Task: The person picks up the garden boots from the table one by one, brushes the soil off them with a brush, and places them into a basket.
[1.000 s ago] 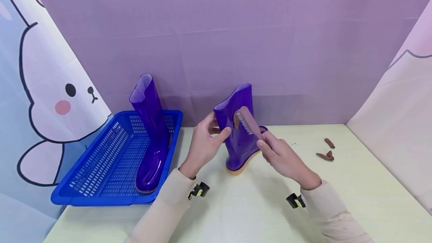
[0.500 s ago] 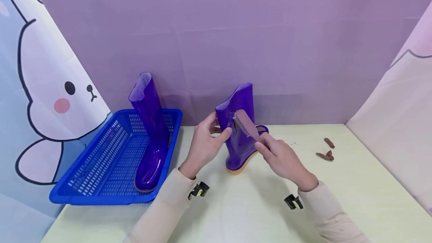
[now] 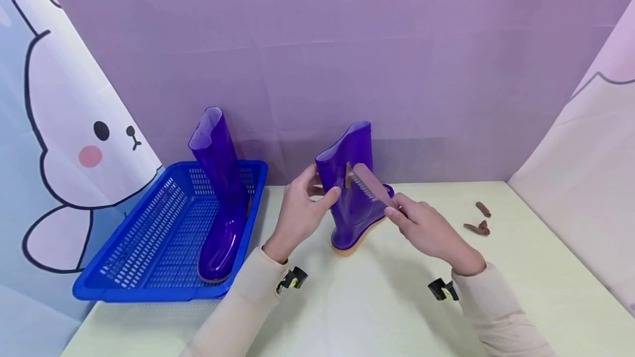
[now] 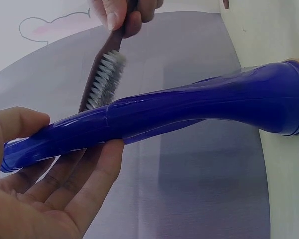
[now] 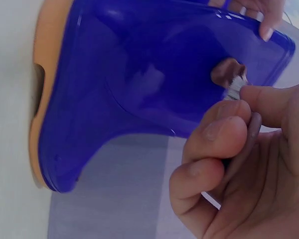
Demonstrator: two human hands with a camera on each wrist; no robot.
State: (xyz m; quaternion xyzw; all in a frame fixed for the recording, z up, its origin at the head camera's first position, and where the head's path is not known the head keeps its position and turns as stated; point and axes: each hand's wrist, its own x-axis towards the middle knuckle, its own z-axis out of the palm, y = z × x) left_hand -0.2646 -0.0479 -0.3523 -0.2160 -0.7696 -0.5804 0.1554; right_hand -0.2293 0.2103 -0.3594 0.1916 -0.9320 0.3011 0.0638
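Observation:
A purple rain boot [image 3: 349, 208] with a tan sole stands upright on the table, its toe pointing right, partly behind my right hand. My left hand [image 3: 305, 203] grips its upper shaft, the thumb on the near side and the fingers behind; the left wrist view shows the shaft between thumb and fingers. In my right hand [image 3: 426, 227] is a scrub brush [image 3: 371, 180] with a brownish-pink back and pale bristles, held by its handle. The bristles are right at a brown lump [image 5: 227, 72] stuck on the shaft's side.
On the left, a blue plastic basket [image 3: 124, 292] holds a second purple boot [image 3: 218, 197], standing tilted inside it. Brown pieces [image 3: 478, 228] lie on the table [image 3: 347, 313] at the right. A purple cloth backdrop [image 3: 317, 59] rises behind the table.
The brush has passed leftward across the brown lump, then shifted back right with my right hand, uncovering part of the lump. My left hand and the boot have stayed nearly still.

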